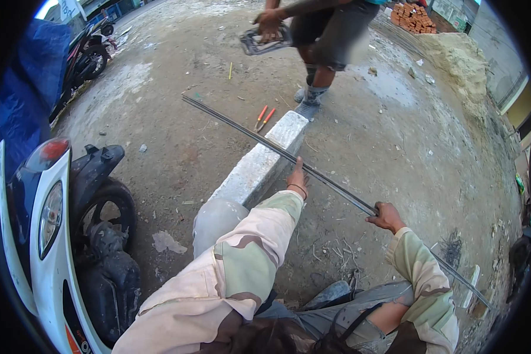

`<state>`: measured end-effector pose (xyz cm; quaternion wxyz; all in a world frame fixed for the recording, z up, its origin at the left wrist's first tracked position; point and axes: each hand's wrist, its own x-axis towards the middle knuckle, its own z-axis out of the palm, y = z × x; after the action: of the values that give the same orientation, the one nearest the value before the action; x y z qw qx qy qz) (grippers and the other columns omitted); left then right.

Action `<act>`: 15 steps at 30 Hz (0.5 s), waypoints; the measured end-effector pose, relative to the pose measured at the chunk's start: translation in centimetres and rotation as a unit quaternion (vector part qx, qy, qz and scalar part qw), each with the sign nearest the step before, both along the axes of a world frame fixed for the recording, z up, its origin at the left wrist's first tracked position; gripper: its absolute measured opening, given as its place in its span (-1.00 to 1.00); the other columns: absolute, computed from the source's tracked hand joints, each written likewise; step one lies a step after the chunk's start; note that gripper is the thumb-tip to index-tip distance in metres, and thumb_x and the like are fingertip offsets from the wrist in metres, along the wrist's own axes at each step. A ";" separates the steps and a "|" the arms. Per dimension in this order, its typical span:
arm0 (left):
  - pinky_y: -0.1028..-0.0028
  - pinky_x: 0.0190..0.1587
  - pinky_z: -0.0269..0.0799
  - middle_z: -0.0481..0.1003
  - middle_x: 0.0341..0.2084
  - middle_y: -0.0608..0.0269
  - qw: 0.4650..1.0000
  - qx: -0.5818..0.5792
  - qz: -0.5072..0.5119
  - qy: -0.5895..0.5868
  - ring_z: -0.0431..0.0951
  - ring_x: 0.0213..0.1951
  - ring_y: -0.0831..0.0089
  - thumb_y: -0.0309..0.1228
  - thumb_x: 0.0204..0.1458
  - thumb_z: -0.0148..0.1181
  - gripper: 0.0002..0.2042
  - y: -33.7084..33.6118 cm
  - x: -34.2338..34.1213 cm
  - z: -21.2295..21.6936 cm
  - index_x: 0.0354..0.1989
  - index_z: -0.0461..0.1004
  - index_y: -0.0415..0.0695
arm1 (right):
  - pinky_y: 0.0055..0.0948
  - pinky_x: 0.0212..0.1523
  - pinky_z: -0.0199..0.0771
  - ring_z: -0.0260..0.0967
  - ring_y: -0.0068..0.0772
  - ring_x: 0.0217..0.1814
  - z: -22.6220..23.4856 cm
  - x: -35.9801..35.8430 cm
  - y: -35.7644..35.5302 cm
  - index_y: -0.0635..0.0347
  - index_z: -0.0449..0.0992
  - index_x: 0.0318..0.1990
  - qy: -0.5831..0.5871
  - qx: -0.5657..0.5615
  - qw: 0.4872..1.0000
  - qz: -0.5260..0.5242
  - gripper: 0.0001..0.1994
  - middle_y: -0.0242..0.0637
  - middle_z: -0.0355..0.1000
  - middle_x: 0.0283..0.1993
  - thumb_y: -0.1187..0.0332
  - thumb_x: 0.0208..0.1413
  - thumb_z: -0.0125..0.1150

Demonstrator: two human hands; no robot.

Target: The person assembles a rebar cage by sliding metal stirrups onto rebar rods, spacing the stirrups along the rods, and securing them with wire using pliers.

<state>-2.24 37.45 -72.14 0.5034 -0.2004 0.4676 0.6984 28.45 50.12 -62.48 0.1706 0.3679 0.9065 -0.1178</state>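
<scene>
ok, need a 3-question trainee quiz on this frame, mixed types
1. True or false: the right hand grips the long steel rods.
2. Where does the left hand press? A) on the rods at the concrete block B) on the white scooter C) on the red-handled cutters
3. Fill in: the other person holds a bent wire ___.

Key: 1 true; 2 A; 3 frame
</scene>
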 end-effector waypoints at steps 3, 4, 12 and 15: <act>-0.05 0.29 0.12 0.40 0.18 0.05 0.993 0.091 0.067 -0.020 0.39 0.22 0.12 0.17 0.16 0.07 -0.30 -1.2 -3.5 -0.8 0.29 0.23 -0.12 | -0.08 -0.21 0.49 0.51 0.13 -0.28 -3.2 -1.9 -0.6 0.32 0.58 -0.40 0.024 0.009 1.000 -0.011 -0.57 0.08 0.52 -0.40 0.04 -0.14 0.42; -0.05 0.26 0.19 0.46 0.10 0.11 0.980 0.177 0.087 -0.018 0.41 0.19 0.12 0.09 0.25 -0.01 -0.44 -1.5 -4.4 -1.2 0.24 0.26 -0.06 | -0.06 -0.21 0.49 0.51 0.14 -0.29 -3.8 -2.5 -0.8 0.31 0.58 -0.42 0.037 0.030 0.999 -0.013 -0.61 0.08 0.52 -0.40 0.08 -0.13 0.40; 0.19 0.09 0.46 0.52 -0.27 0.07 0.994 0.101 0.016 0.043 0.52 -0.10 0.22 -0.03 0.36 -0.21 -0.55 3.5 1.5 0.1 -0.07 0.36 -0.24 | -0.04 -0.18 0.53 0.53 0.09 -0.22 -1.6 3.8 1.2 0.18 0.63 -0.39 -0.040 0.003 0.998 -0.049 -0.81 0.04 0.55 -0.31 0.31 -0.11 0.18; 0.31 -0.07 0.46 0.50 -0.32 0.16 0.992 0.101 0.023 0.076 0.50 -0.25 0.33 -0.17 0.35 -0.15 -0.60 -0.7 -2.5 -3.2 -0.27 0.54 -0.20 | -0.03 -0.42 0.48 0.50 0.01 -0.43 -4.4 0.8 0.9 0.21 0.58 -0.54 -0.015 -0.073 0.996 -0.057 -0.86 0.01 0.50 -0.51 0.34 -0.18 0.19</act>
<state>-4.77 36.76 -75.33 0.4677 -0.1052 0.4271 0.7666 29.22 51.04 -66.90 0.2040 0.4069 0.8703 -0.1878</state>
